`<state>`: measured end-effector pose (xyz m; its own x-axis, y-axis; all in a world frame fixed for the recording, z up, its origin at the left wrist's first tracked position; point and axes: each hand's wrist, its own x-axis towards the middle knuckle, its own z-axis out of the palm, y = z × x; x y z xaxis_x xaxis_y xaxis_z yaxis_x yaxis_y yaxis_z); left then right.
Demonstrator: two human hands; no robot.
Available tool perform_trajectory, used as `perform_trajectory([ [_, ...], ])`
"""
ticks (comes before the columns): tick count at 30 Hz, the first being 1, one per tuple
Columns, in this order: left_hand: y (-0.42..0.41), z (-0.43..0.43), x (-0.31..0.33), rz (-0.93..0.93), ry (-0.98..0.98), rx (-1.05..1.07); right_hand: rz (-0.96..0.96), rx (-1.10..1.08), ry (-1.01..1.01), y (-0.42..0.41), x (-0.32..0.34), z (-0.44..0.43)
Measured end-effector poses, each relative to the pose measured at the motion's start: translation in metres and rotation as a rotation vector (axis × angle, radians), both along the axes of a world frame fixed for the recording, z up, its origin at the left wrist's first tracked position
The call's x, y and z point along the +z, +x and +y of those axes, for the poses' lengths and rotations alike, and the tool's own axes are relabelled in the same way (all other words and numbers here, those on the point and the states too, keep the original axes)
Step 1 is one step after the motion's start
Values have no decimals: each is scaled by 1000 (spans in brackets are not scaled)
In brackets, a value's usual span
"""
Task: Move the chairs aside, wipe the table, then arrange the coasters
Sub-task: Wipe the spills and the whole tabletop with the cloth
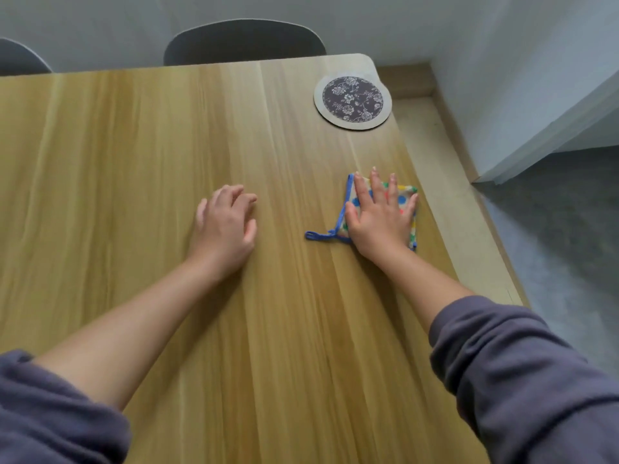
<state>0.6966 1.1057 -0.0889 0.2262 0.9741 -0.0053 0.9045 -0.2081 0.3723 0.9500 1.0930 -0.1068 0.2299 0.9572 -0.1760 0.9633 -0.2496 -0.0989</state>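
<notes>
Hidden cloth: most of the dotted cloth [412, 231] lies under the right hand [380, 216]; only its blue-trimmed edges, a few coloured dots and a blue loop at its near left corner show.
Cut-off chairs: only the grey backs of two chairs rise behind the table's far edge; the middle chair [244, 41] shows its whole top, and the left chair [20, 58] is cut by the frame.
Hard to tell: whether the left palm touches the table.
Right hand: flat, fingers spread, pressing the cloth onto the table near its right edge.
Left hand: the left hand [226, 229] is at the table's middle, fingers loosely curled, holding nothing.
Coaster: the round coaster [352, 102], dark and floral with a pale rim, lies flat at the table's far right corner, its rim slightly over the right edge, well apart from the cloth.
Sleeves: the grey sleeves [522, 380] are pushed up over the table's near side.
Surface: the table [134, 162] is pale wood with lengthwise grain and a rounded corner.
Room: a pale wall [502, 45] stands beyond the table; a light strip of floor [445, 182] runs along its right edge, then the grey floor [569, 246].
</notes>
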Motion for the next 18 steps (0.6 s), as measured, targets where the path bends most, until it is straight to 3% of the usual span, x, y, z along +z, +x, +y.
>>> perform_trajectory([
  [5,-40,-43,-14,104,-1,54,0,38,-4,-52,-1,21],
  [10,-48,-75,-18,127,32,176,50,417,53,-137,-1,-12],
  [14,-32,-98,-17,154,-19,231,44,659,47,-125,-3,-39],
  [18,-11,-110,-21,189,-69,228,3,404,17,-44,0,-27],
])
